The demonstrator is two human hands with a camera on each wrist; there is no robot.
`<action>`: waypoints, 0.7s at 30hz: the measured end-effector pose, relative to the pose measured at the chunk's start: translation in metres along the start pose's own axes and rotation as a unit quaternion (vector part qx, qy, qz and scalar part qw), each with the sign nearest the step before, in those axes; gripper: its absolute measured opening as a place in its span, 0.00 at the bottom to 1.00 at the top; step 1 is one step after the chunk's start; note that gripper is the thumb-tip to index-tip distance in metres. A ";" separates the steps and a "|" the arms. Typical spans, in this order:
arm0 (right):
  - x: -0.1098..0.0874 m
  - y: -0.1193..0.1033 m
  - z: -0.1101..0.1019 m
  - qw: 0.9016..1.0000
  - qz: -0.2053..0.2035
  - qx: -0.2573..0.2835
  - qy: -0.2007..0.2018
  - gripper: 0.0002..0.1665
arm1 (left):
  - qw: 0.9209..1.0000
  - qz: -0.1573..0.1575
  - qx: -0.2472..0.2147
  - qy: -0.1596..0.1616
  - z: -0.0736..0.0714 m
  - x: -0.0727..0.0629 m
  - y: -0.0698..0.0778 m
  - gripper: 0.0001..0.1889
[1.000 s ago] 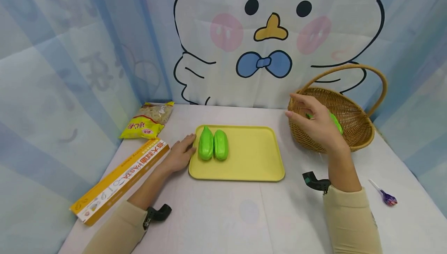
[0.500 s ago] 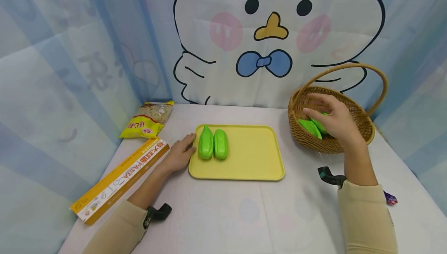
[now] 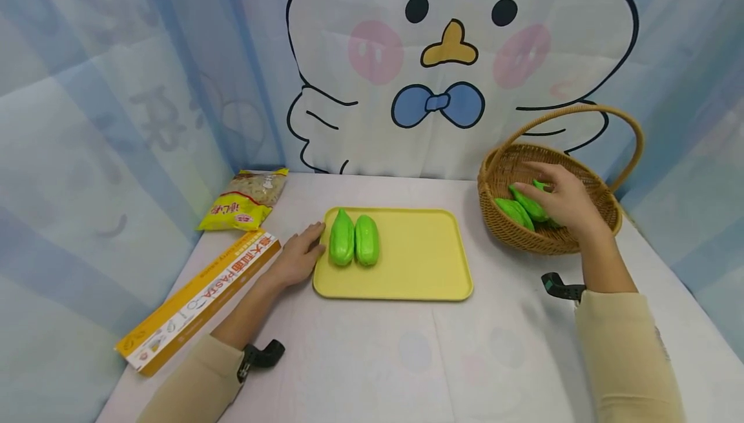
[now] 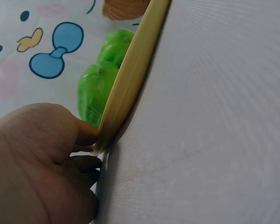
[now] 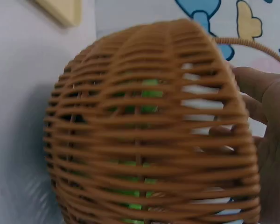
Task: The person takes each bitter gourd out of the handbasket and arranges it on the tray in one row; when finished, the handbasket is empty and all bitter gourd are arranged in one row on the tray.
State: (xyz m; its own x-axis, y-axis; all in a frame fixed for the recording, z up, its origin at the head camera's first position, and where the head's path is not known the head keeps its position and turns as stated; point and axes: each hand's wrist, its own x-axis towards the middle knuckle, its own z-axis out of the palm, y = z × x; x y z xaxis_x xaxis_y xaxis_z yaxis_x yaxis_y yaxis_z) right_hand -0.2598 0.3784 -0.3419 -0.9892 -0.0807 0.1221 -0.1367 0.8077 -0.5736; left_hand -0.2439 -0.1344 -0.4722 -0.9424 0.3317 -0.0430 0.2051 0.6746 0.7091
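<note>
My left hand [image 3: 299, 256] touches the left rim of a yellow tray [image 3: 421, 255], fingers loosely extended. Two glossy green cucumber-like vegetables [image 3: 342, 238] lie side by side on the tray's left part; their rounded ends [image 4: 94, 91] show over the rim in the left wrist view. Over the wicker basket [image 3: 504, 226], my right hand [image 3: 566, 200] reaches in with fingers spread apart. Several more green vegetables [image 3: 514, 212] lie inside, close below the hand. The basket wall [image 5: 144, 135] hides much of the fingers in the right wrist view.
A yellow snack bag [image 3: 244, 202] stands at the back left. In front of it a long pasta box [image 3: 200, 300] lies at a slant, beside my left forearm. The basket's tall handle [image 3: 633, 132] arches behind my right hand. A printed curtain encloses the table.
My right hand has moved rightward, from the basket's left rim to above the green vegetables inside. My right sleeve now covers the lollipop seen earlier. The left hand stays at the tray.
</note>
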 end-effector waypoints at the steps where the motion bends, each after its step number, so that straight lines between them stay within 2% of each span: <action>1: 0.002 0.003 -0.001 1.000 0.002 -0.006 -0.004 0.46 | 1.000 -0.001 -0.001 0.000 0.000 0.000 0.000 0.30; 10: 0.016 0.027 -0.011 0.998 0.016 -0.040 -0.056 0.47 | 1.000 0.002 -0.006 0.001 -0.002 -0.001 -0.002 0.30; 21: 0.028 0.041 -0.013 0.990 0.027 -0.058 -0.124 0.40 | 1.000 0.005 -0.009 -0.005 -0.002 0.000 -0.001 0.30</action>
State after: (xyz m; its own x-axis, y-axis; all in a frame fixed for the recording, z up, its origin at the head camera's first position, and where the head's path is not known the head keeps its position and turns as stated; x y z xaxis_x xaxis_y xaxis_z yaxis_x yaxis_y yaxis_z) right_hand -0.2930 0.4170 -0.3518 -0.9794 -0.1652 -0.1162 -0.0911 0.8750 -0.4755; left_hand -0.2448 -0.1365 -0.4719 -0.9377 0.3447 -0.0434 0.2089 0.6592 0.7223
